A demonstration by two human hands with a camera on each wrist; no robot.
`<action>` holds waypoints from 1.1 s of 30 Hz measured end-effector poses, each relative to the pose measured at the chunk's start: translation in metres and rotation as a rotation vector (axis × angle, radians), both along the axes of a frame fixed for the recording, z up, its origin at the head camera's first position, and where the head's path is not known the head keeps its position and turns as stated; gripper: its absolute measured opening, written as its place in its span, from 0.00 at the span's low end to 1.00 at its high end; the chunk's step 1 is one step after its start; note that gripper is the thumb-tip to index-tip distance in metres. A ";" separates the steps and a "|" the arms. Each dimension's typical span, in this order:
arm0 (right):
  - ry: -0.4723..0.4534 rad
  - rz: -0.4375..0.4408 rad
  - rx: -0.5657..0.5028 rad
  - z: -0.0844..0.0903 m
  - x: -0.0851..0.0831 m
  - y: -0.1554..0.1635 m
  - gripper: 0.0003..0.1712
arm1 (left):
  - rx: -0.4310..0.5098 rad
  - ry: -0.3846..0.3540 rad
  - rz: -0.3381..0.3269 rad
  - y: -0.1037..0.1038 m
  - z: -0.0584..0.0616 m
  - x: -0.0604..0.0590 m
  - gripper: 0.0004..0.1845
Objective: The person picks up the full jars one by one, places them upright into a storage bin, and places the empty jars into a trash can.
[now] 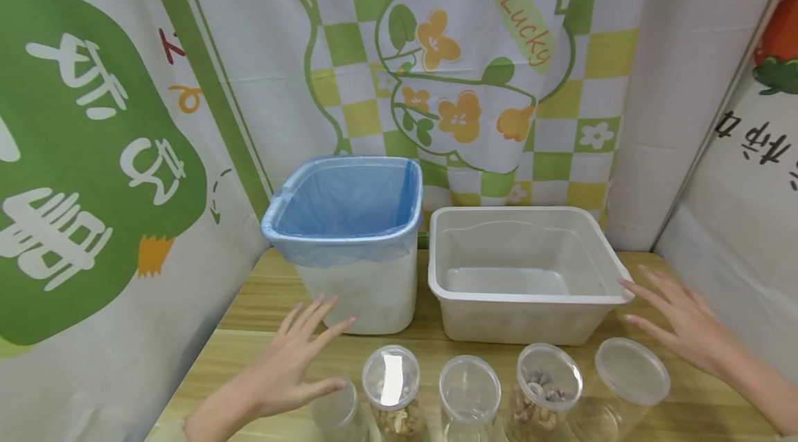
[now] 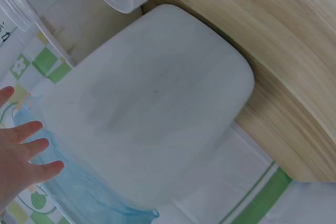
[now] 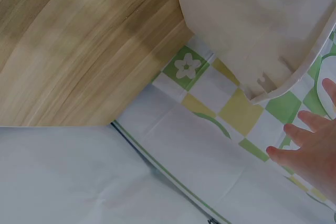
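Observation:
My left hand hovers with spread fingers over the left end of a row of several clear lidded jars, in front of a white bin lined with a blue bag. Below its thumb is a small jar. Beside that stands a jar with pale dried pieces. A clear jar is in the middle, then one with brownish pieces. My right hand, fingers apart and holding nothing, is near the right corner of a white plastic tub, behind the rightmost jar.
Everything stands on a wood-grain table. Printed cloth hangs round it: a green-checked curtain at the back and white sheets at both sides. The tub's inside shows nothing in it, and the bin stands directly left of it.

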State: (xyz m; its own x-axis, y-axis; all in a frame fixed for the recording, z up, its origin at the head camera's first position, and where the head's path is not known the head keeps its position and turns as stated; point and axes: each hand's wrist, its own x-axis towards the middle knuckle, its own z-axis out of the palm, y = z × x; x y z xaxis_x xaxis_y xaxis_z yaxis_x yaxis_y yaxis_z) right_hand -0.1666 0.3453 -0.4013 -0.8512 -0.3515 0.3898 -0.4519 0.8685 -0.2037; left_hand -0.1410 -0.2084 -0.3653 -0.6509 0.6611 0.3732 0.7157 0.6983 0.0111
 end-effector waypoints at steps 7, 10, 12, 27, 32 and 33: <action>0.029 0.058 -0.069 0.001 -0.009 -0.003 0.33 | 0.021 -0.025 -0.081 0.015 0.000 0.004 0.36; 0.037 0.066 -0.098 0.003 -0.013 -0.006 0.31 | 0.046 -0.071 -0.100 0.021 -0.002 0.006 0.35; 0.026 0.052 -0.110 0.004 -0.013 -0.008 0.29 | 0.065 -0.096 -0.115 0.025 -0.004 0.007 0.34; 0.233 0.086 -0.146 -0.006 -0.021 -0.016 0.18 | 0.157 -0.335 -0.191 0.052 -0.018 0.011 0.31; 0.314 0.093 -0.178 -0.012 -0.026 -0.017 0.19 | 0.181 -0.373 -0.185 0.059 -0.023 0.009 0.29; 0.318 0.094 -0.183 -0.012 -0.027 -0.017 0.19 | 0.188 -0.383 -0.180 0.060 -0.023 0.008 0.28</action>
